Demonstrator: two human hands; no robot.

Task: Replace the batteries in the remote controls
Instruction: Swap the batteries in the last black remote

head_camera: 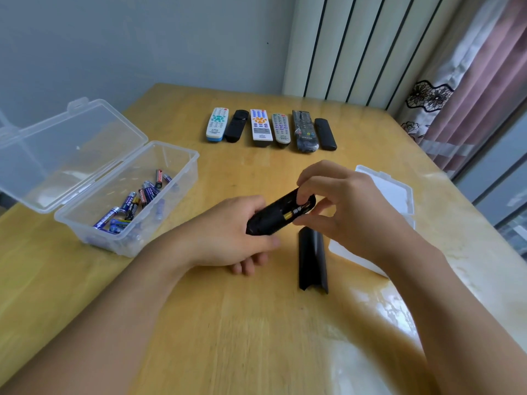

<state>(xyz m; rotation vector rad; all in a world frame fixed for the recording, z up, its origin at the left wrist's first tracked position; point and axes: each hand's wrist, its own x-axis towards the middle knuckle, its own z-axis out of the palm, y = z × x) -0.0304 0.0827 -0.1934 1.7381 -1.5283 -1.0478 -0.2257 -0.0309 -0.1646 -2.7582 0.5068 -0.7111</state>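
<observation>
Both forearms come in from the bottom edge, so up close: left hand (pixel 228 232) is wrapped around a black remote (pixel 281 215), back side up, held just above the wooden table (pixel 199 323). Right hand (pixel 342 209) has its fingertips curled into the open compartment, pinching at a gold battery (pixel 296 213). Its black cover (pixel 312 260) lies on the table just below. Clear box (pixel 159 195) of loose batteries (pixel 131 203) on the left, six more remotes (pixel 271 128) lined up at the far edge.

Black remote (pixel 281 215), gold battery (pixel 288 215); blue batteries (pixel 125 205); floral pink curtain (pixel 462 89).
</observation>
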